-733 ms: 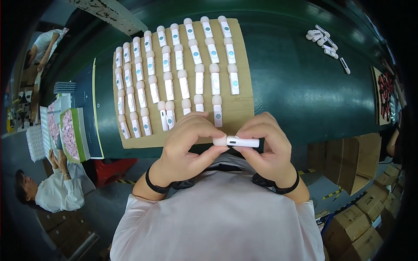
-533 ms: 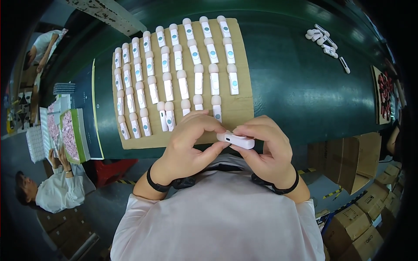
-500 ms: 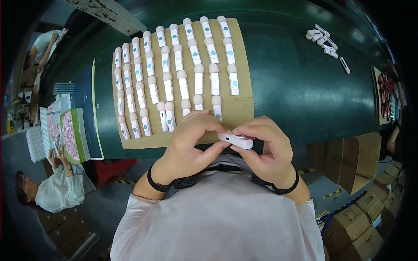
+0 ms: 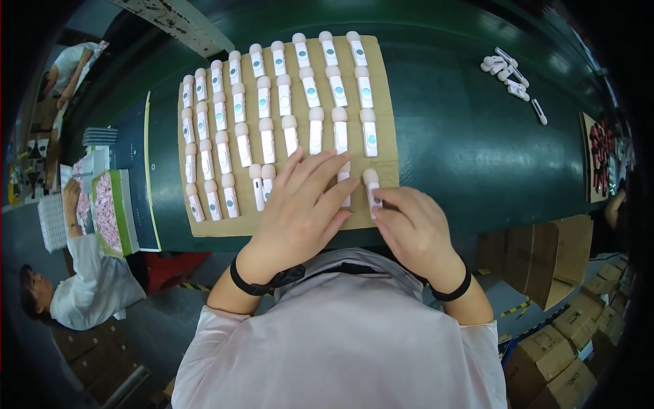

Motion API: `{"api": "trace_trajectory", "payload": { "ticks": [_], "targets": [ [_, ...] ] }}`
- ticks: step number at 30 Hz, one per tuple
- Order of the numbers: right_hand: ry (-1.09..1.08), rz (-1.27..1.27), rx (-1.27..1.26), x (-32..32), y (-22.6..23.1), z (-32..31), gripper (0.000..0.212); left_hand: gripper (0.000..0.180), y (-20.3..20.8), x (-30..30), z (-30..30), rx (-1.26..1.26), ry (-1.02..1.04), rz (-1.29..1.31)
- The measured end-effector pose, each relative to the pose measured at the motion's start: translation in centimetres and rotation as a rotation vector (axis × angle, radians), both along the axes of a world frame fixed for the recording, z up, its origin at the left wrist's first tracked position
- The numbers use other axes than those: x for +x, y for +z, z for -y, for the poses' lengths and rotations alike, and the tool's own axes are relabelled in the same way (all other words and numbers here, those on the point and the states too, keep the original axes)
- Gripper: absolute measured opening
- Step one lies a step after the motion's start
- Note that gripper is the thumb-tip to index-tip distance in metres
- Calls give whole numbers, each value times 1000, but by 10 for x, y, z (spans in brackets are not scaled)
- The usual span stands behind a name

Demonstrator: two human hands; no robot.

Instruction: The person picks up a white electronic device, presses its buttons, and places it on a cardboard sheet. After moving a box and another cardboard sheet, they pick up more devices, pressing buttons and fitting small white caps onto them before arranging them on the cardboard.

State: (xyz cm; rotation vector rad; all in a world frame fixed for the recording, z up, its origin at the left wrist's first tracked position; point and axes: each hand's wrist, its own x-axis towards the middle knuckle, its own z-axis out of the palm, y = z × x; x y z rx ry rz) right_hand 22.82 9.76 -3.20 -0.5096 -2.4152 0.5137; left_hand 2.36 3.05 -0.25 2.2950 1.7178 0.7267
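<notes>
Rows of small white stick-shaped devices with rounded pale-pink heads lie on a cardboard sheet (image 4: 242,228), many with a round blue spot. My right hand (image 4: 417,221) is closed in a pinch on one such white device (image 4: 372,185) at the right end of the nearest row, its pink head pointing away from me. My left hand (image 4: 300,201) lies open over the near row, fingers spread across several devices and partly hiding them. One device beside it, a white device with a dark slot (image 4: 257,187), stands close against its neighbour.
A loose pile of white parts (image 4: 505,70) lies on the green table (image 4: 446,129) at the far right. Past it is a board of red and black pieces (image 4: 599,160). Cardboard boxes (image 4: 538,259) stand at the right. A co-worker (image 4: 92,286) at the left reaches toward trays of pink pieces (image 4: 107,211).
My hands have parted. My right hand has set the device down at the sheet's right side, still pinching it; my left hand has let go and spread over the row. The co-worker's arm has moved.
</notes>
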Motion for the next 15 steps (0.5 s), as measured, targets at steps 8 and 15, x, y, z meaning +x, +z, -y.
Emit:
{"api": "trace_trajectory", "payload": {
  "ticks": [8, 15],
  "targets": [
    [-38, 116, 53, -7, -1, -1, 23, 52, -4, 0, -1, -52, 1, 16],
    [-54, 91, 29, -5, 4, -5, 26, 53, -1, 1, 0, -52, -3, 25]
  ]
}}
